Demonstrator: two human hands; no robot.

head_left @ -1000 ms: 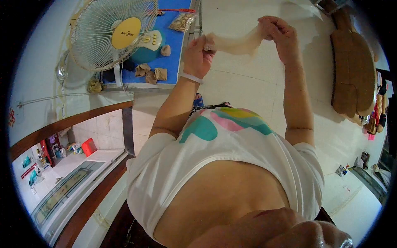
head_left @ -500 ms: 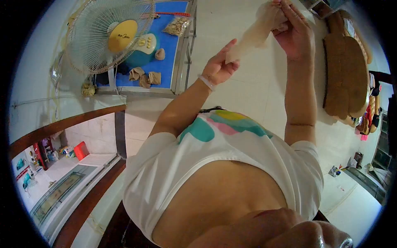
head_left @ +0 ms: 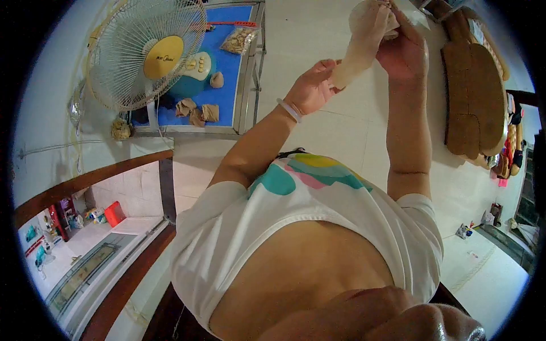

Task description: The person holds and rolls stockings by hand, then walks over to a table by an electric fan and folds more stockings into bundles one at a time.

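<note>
A sheer beige stocking stretches between my two hands at the top of the head view. My right hand is closed on its upper, bunched end, with the fingertips near the top edge of the picture. My left hand, with a pale bangle at the wrist, holds the lower end; some of its fingers are hidden behind the thin fabric. Several folded beige bundles that look like similar stockings lie on the blue table to my left, and one more bundle sits apart.
A fan stands on the blue table, beside a clear bag of small pale pieces and a red stick-like thing. To the right is a brown padded sofa. Pale floor tiles lie below my hands.
My left hand has moved right and slightly down, and its fingers have closed in on the stocking's lower end. The stocking hangs more steeply and looks wider at the top.
</note>
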